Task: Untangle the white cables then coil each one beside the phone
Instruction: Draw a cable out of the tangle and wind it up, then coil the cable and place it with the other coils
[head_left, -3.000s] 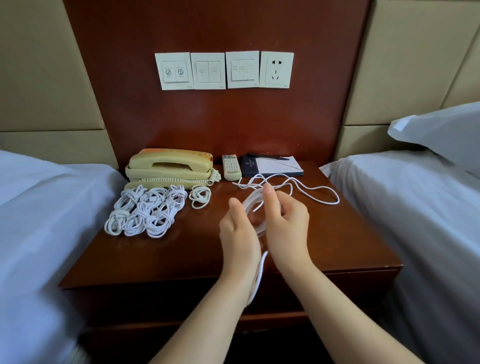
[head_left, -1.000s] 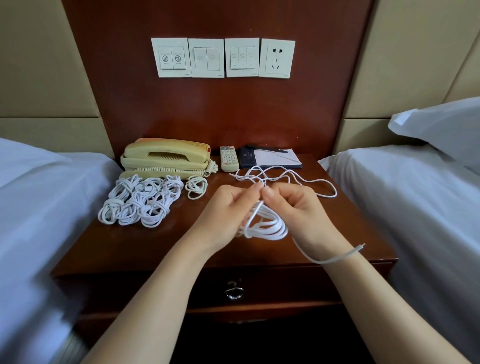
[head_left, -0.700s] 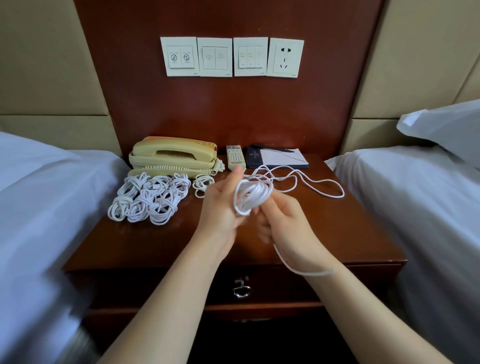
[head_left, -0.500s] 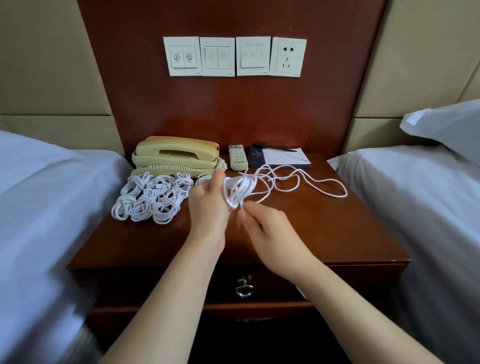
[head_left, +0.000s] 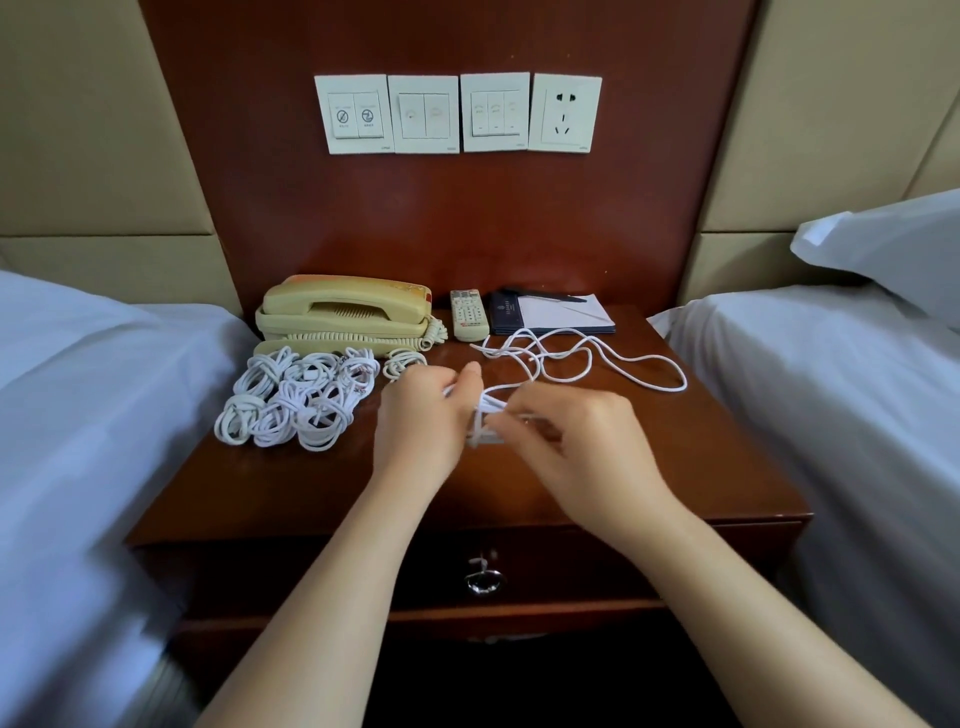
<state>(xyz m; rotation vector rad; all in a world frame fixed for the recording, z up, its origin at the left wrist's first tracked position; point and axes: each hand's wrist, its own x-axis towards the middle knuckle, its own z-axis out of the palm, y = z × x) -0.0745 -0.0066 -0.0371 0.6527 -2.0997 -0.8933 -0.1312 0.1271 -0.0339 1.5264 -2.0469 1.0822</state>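
Coils of white cable crowd the left side of a bedside worktop. They are heaped in front of the single cream phone, just beside the left bed. The bundles overlap too much for a sure count, though roughly nine or ten show. One smaller coil lies apart at the heap's right edge, near the phone's curly cord.

At centre the left hand has its grip closed round a small bundle of cable held low over the wood. The right hand pinches the same bundle from the other side, apparently cinching a wrap round it. Motion blur hides the fingertips.

On the wall above hang four wall plates: three of switches and one socket. At the back of the worktop lie one remote control and one notepad with a pen across it.

In front of the notepad, loose white cable sprawls in open loops toward the right bed, where one pillow shows. A strand appears to lead from it to the hands. Whether the sprawl is one cable or two cannot be told.

On this evidence the job looks mostly done. Left to do are finishing the bundle in hand, setting it by the phone and coiling the loops on the right.
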